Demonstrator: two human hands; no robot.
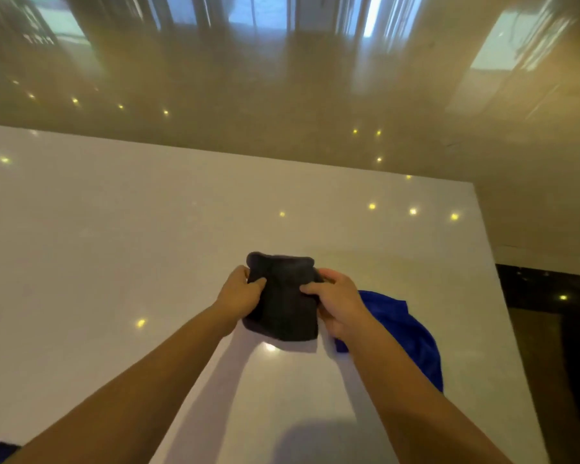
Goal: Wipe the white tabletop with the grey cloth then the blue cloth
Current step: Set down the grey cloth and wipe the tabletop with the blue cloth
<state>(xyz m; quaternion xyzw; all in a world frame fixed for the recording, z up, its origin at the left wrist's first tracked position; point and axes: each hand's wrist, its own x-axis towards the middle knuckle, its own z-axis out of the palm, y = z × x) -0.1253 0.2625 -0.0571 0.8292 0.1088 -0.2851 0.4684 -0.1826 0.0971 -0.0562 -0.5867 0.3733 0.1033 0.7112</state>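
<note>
A dark grey cloth [283,298], folded into a thick pad, is held just above the white tabletop [114,229] near its right half. My left hand [238,294] grips the cloth's left side and my right hand [337,301] grips its right side, thumbs on top. A blue cloth [406,329] lies crumpled on the tabletop to the right, partly hidden under my right wrist and forearm.
The tabletop's far edge runs across the view, and its right edge [496,296] drops to a glossy beige floor [282,95] and a dark strip [549,289]. Ceiling lights reflect as small yellow dots on the table and floor.
</note>
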